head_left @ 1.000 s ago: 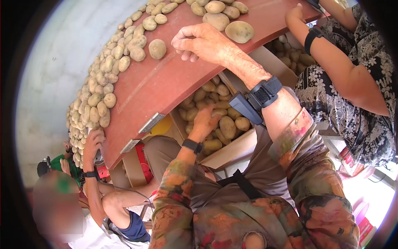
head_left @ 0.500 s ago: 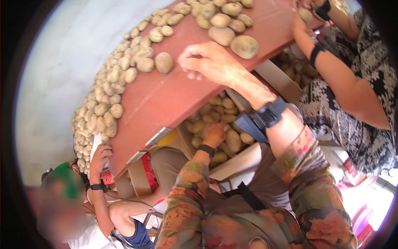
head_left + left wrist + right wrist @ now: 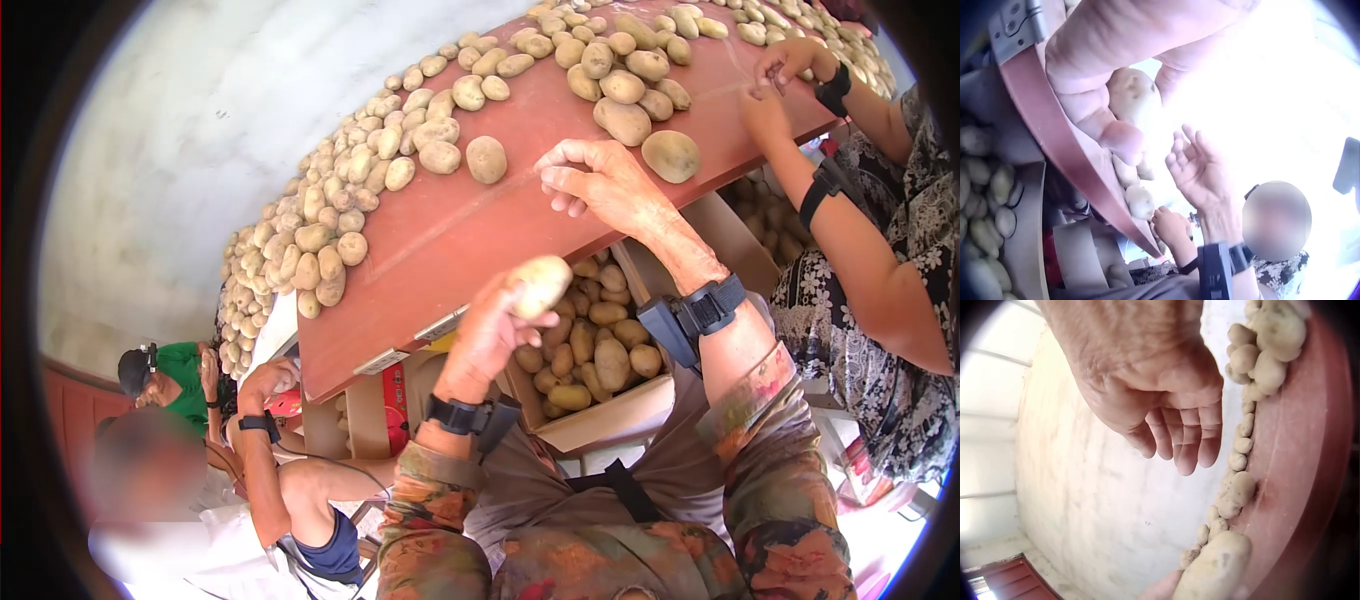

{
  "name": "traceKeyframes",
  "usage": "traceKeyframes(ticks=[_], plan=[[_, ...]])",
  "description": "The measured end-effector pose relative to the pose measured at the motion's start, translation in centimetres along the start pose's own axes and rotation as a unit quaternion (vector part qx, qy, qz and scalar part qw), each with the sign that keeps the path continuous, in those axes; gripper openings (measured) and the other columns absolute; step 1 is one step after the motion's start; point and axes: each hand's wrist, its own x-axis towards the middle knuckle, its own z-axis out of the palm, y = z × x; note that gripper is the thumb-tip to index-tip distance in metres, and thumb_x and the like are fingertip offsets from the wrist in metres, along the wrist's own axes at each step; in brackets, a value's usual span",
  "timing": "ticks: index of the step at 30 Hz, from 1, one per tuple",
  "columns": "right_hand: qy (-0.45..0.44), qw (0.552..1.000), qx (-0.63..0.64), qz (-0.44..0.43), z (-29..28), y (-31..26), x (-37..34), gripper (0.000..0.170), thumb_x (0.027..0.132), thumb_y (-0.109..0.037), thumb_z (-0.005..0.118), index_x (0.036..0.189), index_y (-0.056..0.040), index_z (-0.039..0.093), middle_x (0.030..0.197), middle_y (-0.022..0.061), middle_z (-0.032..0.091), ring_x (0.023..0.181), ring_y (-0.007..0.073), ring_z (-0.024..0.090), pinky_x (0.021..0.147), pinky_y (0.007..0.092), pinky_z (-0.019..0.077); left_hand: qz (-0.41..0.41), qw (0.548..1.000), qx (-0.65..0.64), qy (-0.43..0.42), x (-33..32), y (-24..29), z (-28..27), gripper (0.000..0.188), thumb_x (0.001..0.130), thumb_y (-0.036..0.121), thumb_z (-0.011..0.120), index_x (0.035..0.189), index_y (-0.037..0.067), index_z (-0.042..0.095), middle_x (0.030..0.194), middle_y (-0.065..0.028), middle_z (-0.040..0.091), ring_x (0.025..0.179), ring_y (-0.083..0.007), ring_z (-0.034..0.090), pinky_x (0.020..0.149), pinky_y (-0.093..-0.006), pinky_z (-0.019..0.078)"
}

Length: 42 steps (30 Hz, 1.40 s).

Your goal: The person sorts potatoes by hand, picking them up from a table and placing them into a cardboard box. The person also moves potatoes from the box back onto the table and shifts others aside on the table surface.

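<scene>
My left hand [image 3: 478, 340] holds a pale potato [image 3: 541, 286] in front of the red tabletop's near edge. In the left wrist view, its thumb and fingers curl round this potato [image 3: 1134, 97]. My right hand [image 3: 605, 183] hovers over the red tabletop [image 3: 425, 250], its fingers loosely bent and nothing in them. The right wrist view shows the same hand [image 3: 1154, 394] with fingers hanging relaxed. A large potato [image 3: 671, 157] lies beside that hand, and a single potato [image 3: 486, 160] sits to its left. Below the edge, a cardboard box [image 3: 610, 412] holds many potatoes.
A long heap of potatoes [image 3: 310, 240] lines the tabletop's far side, with another pile [image 3: 625, 90] nearer the right hand. Metal hinges [image 3: 441, 322] sit on the near edge. One person [image 3: 870, 230] sits at the right, another [image 3: 265, 480] at the left.
My left hand has risen out of the box and now grips a potato. The right hand still hovers over the tabletop. The head view has shifted, showing more of the table.
</scene>
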Motion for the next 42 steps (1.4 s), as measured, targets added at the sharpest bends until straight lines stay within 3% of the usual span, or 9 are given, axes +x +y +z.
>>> traceKeyframes(ticks=[9,15,17,20,21,28,32,36,42], plan=[[0.005,1.0,0.014,-0.005,0.4,-0.3,-1.4,0.019,0.091,-0.017,0.056,0.099,-0.0012,0.063,0.083,0.0016,0.062,0.071,0.0091,0.059,0.062,0.0229,0.0483,0.081,0.988,-0.019,0.129,4.3,6.9,-8.3,0.037,0.092,0.023,0.055,0.124,0.003,0.051,0.112,-0.0148,0.063,0.099,-0.0301,0.064,0.075,-0.0373,0.0537],[0.033,0.999,0.01,-0.038,0.3,-0.3,-2.0,0.02,0.087,-0.016,0.055,0.092,0.0011,0.065,0.081,0.0055,0.065,0.067,0.0116,0.061,0.057,0.0263,0.0482,0.299,0.927,0.084,0.21,7.3,7.8,-9.6,0.065,0.088,0.007,0.056,0.144,0.003,0.022,0.132,-0.0211,0.045,0.12,-0.0317,0.049,0.097,-0.0407,0.0456],[0.04,0.998,0.006,-0.041,0.2,-0.2,-2.1,0.02,0.087,-0.016,0.055,0.09,0.0014,0.065,0.08,0.0058,0.065,0.066,0.0116,0.061,0.056,0.0266,0.0483,0.283,0.861,0.302,0.296,5.3,7.9,-6.1,0.062,0.088,0.006,0.055,0.143,0.002,0.026,0.135,-0.0196,0.042,0.122,-0.0288,0.046,0.1,-0.0378,0.043],[0.048,0.998,-0.002,-0.044,0.3,0.0,-2.0,0.019,0.086,-0.015,0.057,0.086,0.0019,0.064,0.075,0.0063,0.065,0.063,0.0119,0.061,0.054,0.0271,0.0485,0.339,0.828,0.383,0.229,2.9,6.1,-2.8,0.056,0.089,0.004,0.053,0.141,0.002,0.032,0.134,-0.0174,0.043,0.119,-0.0254,0.048,0.097,-0.0341,0.0442],[0.045,0.998,0.0,-0.05,0.3,0.0,-2.1,0.018,0.086,-0.015,0.058,0.086,0.0018,0.064,0.075,0.0064,0.065,0.063,0.012,0.061,0.054,0.027,0.0485,0.368,0.844,0.334,0.204,2.0,5.0,-0.9,0.04,0.084,0.001,0.055,0.125,0.001,0.052,0.117,-0.0135,0.058,0.103,-0.0191,0.058,0.088,-0.0314,0.0463],[0.002,0.999,-0.044,-0.014,0.1,0.0,-1.7,0.023,0.092,-0.02,0.055,0.101,-0.0007,0.063,0.087,0.0047,0.065,0.074,0.011,0.062,0.064,0.0251,0.0507,0.196,0.907,0.369,0.054,-0.7,-5.8,2.1,0.016,0.091,0.006,0.053,0.101,0.0,0.064,0.088,-0.0037,0.065,0.08,-0.0116,0.062,0.07,-0.0256,0.0503],[0.008,0.998,-0.059,-0.019,0.1,0.1,-1.5,0.021,0.091,-0.019,0.055,0.101,-0.0014,0.063,0.087,0.0041,0.065,0.074,0.0111,0.062,0.064,0.025,0.0506,0.138,0.871,0.471,0.025,0.9,-11.8,0.5,0.028,0.086,0.022,0.059,0.102,0.0,0.062,0.082,-0.0186,0.067,0.077,-0.0289,0.066,0.07,-0.0364,0.0514],[0.032,0.998,-0.037,-0.04,0.1,0.6,-1.0,0.021,0.086,-0.019,0.059,0.091,0.0002,0.065,0.076,0.008,0.066,0.062,0.0124,0.06,0.056,0.028,0.0484,-0.007,0.697,0.708,-0.109,3.5,-16.9,-0.8,0.05,0.083,0.031,0.064,0.116,-0.004,0.053,0.089,-0.0243,0.064,0.083,-0.0359,0.063,0.071,-0.0393,0.0495],[-0.012,0.998,-0.053,-0.025,0.0,-0.2,-1.1,0.021,0.091,-0.018,0.055,0.101,-0.0008,0.063,0.084,0.0036,0.063,0.072,0.0106,0.06,0.062,0.0245,0.0493,-0.035,0.738,0.669,-0.073,5.4,-20.3,1.0,0.069,0.08,0.041,0.063,0.119,-0.012,0.043,0.091,-0.0291,0.063,0.091,-0.04,0.062,0.076,-0.0459,0.0484]])
